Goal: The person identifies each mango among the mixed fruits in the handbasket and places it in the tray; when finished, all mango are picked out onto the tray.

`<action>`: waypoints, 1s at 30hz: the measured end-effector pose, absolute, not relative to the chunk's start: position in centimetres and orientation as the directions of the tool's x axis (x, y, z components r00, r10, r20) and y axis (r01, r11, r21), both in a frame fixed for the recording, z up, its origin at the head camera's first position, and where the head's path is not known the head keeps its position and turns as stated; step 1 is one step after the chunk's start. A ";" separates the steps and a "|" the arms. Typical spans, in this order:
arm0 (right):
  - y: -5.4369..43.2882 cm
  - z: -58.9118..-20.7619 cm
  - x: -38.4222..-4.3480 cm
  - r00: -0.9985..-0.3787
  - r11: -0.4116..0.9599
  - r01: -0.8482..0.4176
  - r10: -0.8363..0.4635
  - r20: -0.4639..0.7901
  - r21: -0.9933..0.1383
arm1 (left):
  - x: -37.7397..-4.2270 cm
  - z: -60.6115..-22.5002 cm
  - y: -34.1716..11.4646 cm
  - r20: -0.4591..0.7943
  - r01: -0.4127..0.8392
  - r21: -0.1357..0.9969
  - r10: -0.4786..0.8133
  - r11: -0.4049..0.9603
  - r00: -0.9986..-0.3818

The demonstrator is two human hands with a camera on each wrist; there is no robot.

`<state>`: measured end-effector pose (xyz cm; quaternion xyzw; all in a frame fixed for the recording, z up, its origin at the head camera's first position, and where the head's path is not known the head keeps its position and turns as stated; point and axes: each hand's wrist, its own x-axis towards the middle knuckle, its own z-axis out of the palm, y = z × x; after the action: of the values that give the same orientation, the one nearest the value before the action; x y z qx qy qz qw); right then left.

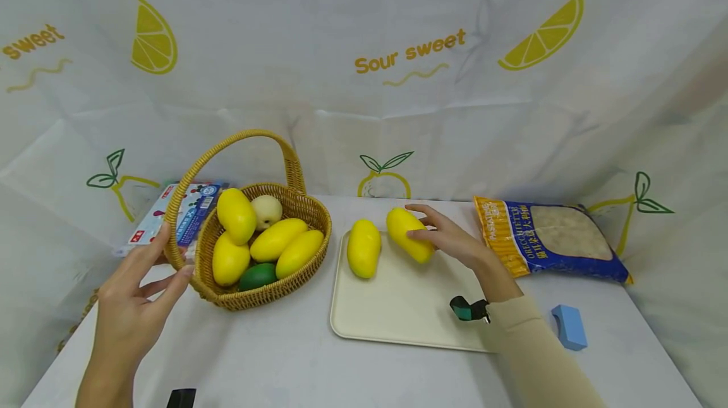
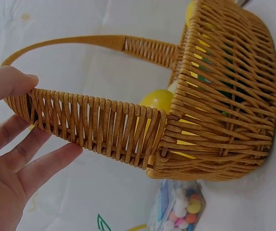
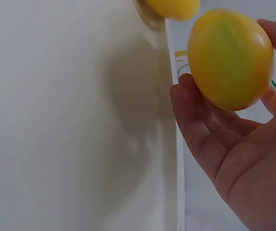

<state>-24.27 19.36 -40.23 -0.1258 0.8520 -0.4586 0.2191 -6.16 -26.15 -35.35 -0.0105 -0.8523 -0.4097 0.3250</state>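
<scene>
My left hand [image 1: 133,297] grips the side of the arched handle [image 2: 99,120] of a wicker basket [image 2: 224,144], thumb on one face and fingers on the other. Inside the basket lie several yellow mangoes [image 1: 279,239], a green fruit [image 1: 258,276] and a pale round fruit [image 1: 266,211]. Over the back of a cream tray [image 1: 398,323], my right hand [image 1: 455,240] holds another yellow mango [image 3: 230,62] between thumb and fingers, lifted off the surface. One more mango [image 1: 364,249] rests at the tray's left back corner, just left of the held one.
A blue and yellow pasta bag [image 1: 569,237] lies behind and right of the tray. Nearer is a small light-blue block [image 1: 569,327]. Behind the basket, a printed pack [image 1: 193,212] with colored balls [image 2: 183,211] leans by the white printed curtain [image 1: 330,79].
</scene>
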 end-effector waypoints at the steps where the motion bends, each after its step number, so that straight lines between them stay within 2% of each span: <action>1: 19.4 -40.4 -24.2 -0.871 0.549 -0.018 -0.418 -0.256 -0.836 | -6.2 -35.4 -26.2 0.566 0.289 0.690 -0.246 0.664 -0.787; 11: 19.5 -41.1 -23.9 -0.832 0.487 -0.100 -0.519 -0.196 -0.867 | -6.2 -35.4 -26.2 0.554 0.273 0.695 -0.254 0.665 -0.793; 19: 19.3 -41.4 -23.7 -0.823 0.504 -0.036 -0.505 -0.260 -0.863 | -6.2 -35.7 -26.4 0.577 0.310 0.687 -0.235 0.657 -0.782; 30: 19.4 -41.1 -23.5 -0.805 0.489 0.015 -0.512 -0.301 -0.872 | -6.2 -35.6 -26.4 0.564 0.292 0.692 -0.242 0.660 -0.789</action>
<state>-23.49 19.37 -41.09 -0.1517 0.8186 -0.4819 0.2732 -6.22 -26.37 -35.60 -0.0148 -0.8515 -0.4119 0.3242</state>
